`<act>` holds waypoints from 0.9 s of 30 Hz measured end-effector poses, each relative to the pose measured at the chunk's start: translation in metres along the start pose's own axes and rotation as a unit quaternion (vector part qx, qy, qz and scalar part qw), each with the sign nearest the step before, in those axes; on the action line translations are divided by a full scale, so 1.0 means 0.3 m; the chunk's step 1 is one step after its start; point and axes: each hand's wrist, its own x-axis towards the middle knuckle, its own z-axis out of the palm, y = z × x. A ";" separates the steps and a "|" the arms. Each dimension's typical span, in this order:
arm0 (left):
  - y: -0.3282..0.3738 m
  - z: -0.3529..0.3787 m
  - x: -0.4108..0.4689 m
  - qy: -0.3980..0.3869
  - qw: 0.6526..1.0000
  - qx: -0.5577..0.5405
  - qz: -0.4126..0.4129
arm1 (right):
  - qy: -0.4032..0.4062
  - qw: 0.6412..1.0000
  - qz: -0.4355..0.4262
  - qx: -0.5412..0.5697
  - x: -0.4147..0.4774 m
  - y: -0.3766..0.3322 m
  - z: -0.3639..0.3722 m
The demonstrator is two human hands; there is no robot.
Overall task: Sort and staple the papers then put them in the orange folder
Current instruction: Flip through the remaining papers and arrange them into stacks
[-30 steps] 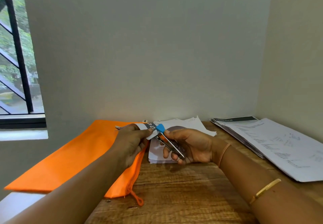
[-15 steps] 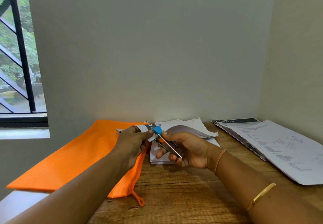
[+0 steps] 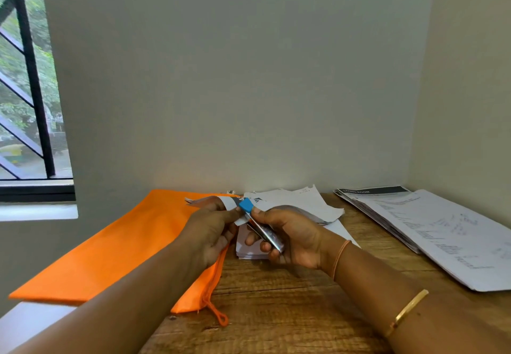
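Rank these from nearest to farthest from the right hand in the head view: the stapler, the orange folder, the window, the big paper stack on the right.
1. stapler: held in the right hand.
2. orange folder and big paper stack: folder to the left, stack to the right, too close to call.
3. window: far left, on the wall.

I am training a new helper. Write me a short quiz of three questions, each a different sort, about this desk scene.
1. True or false: the stapler is in the right hand.
2. What does the left hand hold? A) a pen B) a small set of papers C) the cord
3. Fill in: the orange folder lies to the ____ of the wide paper stack.

Key: 1 true; 2 B; 3 left.
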 end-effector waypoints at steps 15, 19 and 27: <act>0.020 0.016 -0.016 0.002 0.989 -0.116 -0.090 | 0.020 0.999 -0.025 0.018 0.009 0.014 0.018; 0.019 0.015 -0.008 0.006 0.985 -0.135 -0.105 | 0.030 0.999 -0.034 0.021 0.007 0.015 0.021; 0.017 0.011 -0.005 0.013 0.993 -0.071 -0.091 | 0.050 0.998 -0.026 0.003 0.016 0.013 0.021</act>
